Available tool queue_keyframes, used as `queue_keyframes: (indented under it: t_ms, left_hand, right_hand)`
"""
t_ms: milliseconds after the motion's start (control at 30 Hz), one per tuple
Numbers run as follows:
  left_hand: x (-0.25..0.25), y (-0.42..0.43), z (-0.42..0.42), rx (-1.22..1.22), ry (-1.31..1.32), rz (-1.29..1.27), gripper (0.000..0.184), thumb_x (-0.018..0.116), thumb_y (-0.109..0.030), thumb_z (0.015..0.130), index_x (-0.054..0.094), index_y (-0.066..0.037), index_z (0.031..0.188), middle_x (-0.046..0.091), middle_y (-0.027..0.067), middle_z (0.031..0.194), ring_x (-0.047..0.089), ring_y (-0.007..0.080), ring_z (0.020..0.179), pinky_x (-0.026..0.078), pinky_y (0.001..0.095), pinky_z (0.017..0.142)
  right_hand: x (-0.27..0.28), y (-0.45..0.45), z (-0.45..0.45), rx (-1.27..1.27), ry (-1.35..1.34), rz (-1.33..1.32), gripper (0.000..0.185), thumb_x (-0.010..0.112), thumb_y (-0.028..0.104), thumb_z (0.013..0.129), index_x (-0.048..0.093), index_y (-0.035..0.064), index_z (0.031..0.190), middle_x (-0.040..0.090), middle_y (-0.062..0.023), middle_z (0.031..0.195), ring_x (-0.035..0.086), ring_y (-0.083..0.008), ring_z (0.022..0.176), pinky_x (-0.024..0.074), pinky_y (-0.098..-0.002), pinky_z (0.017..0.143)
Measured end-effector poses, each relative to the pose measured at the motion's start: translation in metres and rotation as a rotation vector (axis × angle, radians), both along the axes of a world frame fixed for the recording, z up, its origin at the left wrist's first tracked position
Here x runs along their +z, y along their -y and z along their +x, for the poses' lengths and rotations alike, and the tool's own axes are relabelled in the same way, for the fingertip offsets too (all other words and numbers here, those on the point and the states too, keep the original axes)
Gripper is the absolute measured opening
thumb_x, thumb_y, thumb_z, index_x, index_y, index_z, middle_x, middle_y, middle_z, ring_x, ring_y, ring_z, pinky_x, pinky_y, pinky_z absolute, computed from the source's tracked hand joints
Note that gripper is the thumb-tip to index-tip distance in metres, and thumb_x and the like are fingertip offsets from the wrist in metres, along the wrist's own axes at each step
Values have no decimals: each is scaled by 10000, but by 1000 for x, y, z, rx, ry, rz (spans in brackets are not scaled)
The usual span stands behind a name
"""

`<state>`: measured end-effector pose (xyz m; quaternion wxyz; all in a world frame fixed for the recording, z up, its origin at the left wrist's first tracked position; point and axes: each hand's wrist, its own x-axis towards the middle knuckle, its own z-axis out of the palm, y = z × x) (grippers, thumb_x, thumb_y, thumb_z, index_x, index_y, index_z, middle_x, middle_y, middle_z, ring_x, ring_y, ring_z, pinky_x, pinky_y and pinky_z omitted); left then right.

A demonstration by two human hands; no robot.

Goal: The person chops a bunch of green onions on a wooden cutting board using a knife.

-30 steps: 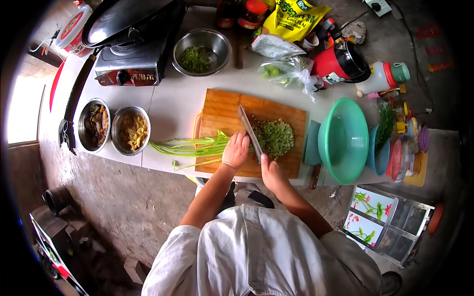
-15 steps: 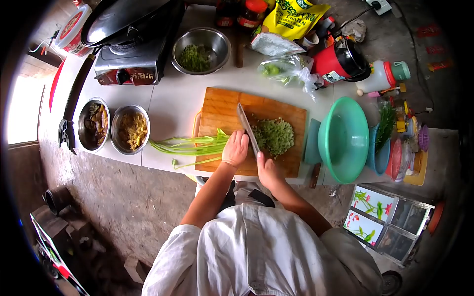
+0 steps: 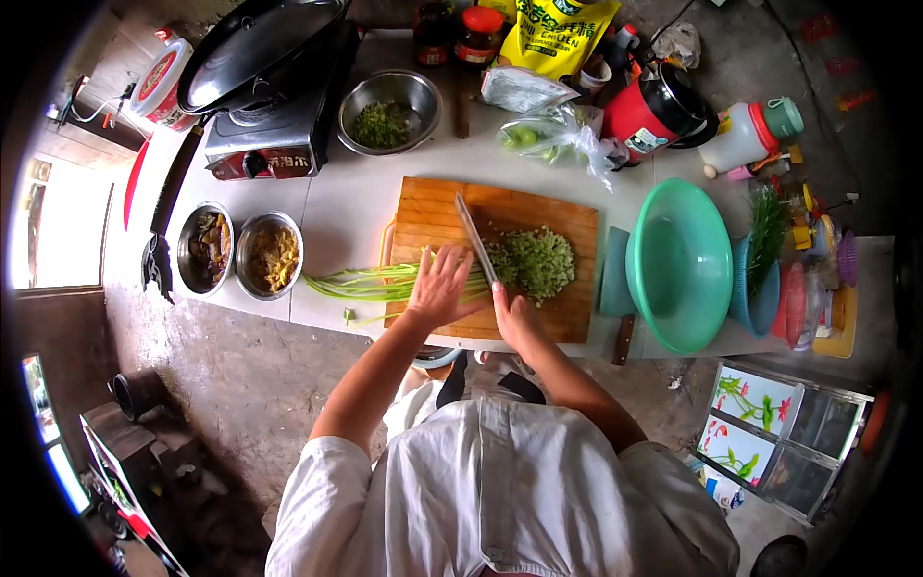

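Note:
On the wooden cutting board (image 3: 431, 207) my right hand (image 3: 520, 321) is closed around the handle of a kitchen knife (image 3: 472, 231), its blade pointing away from me. My left hand (image 3: 444, 288) lies with fingers stretched out over a bunch of thin green stalks (image 3: 365, 284), just left of the blade. The stalks run off the board's left edge onto the table. To the right of the knife sits a heap of chopped green pieces (image 3: 540, 264). Part of the stalks is hidden beneath my left hand.
A green basin (image 3: 681, 269) stands right of the board, near a brown handle (image 3: 624, 338). Two small metal bowls (image 3: 231, 252) of food sit left. Behind are a metal bowl (image 3: 423, 101) with chopped greens, a gas stove (image 3: 264, 144) and a plastic bag (image 3: 567, 135).
My left hand has shifted left along the stalks, and its bent fingers have stretched out. The knife stays in my right hand at nearly the same spot. The camera view has shifted slightly.

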<state>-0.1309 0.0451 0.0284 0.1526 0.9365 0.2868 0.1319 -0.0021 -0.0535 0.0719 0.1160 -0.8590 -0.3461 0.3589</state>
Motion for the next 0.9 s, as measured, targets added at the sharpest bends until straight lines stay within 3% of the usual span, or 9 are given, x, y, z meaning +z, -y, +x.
queue_keyframes:
  t_ms: [100,333,433,700,767,900]
  left_hand:
    - [-6,-4,-8,-46,-67,-61,831,692,-459,639,389,-19,1275,413,135,1211,395,304,1142,322,431,975]
    - [-35,14,7,42,-5,-46,650,676,-286,693,433,-33,1239,453,125,1122,446,282,1050,385,380,909]
    - [-43,22,28,78,21,9,575,649,-204,707,450,-29,1218,474,116,1081,467,274,1008,401,365,887]
    - [-23,26,31,143,-10,-3,594,545,-361,776,434,12,1225,467,116,1109,441,286,1040,336,437,930]
    - [-28,23,29,137,1,-11,563,535,-321,788,431,5,1235,465,119,1105,435,278,1052,322,427,951]
    - [-31,21,29,145,100,-4,432,542,-233,784,475,-26,1158,489,112,1081,459,272,1042,346,404,938]
  right_hand:
    - [-12,6,13,15,-93,60,743,295,555,894,601,-101,729,558,-346,719,578,-462,774,465,-493,698]
    - [-1,17,36,121,-87,255,555,413,454,903,580,-37,703,565,-274,670,556,-455,686,438,-489,602]
    - [-2,26,49,96,-25,270,539,406,432,911,583,-34,705,565,-269,668,550,-450,663,434,-492,595]
    - [-4,22,23,83,19,224,550,369,439,919,594,-20,715,579,-274,718,568,-454,710,451,-497,638]
    - [-6,22,23,65,-48,289,562,351,457,918,603,-15,746,586,-266,730,568,-453,716,454,-497,649]
    - [21,16,11,72,49,117,633,293,497,920,624,-25,782,593,-267,738,569,-461,741,458,-499,680]
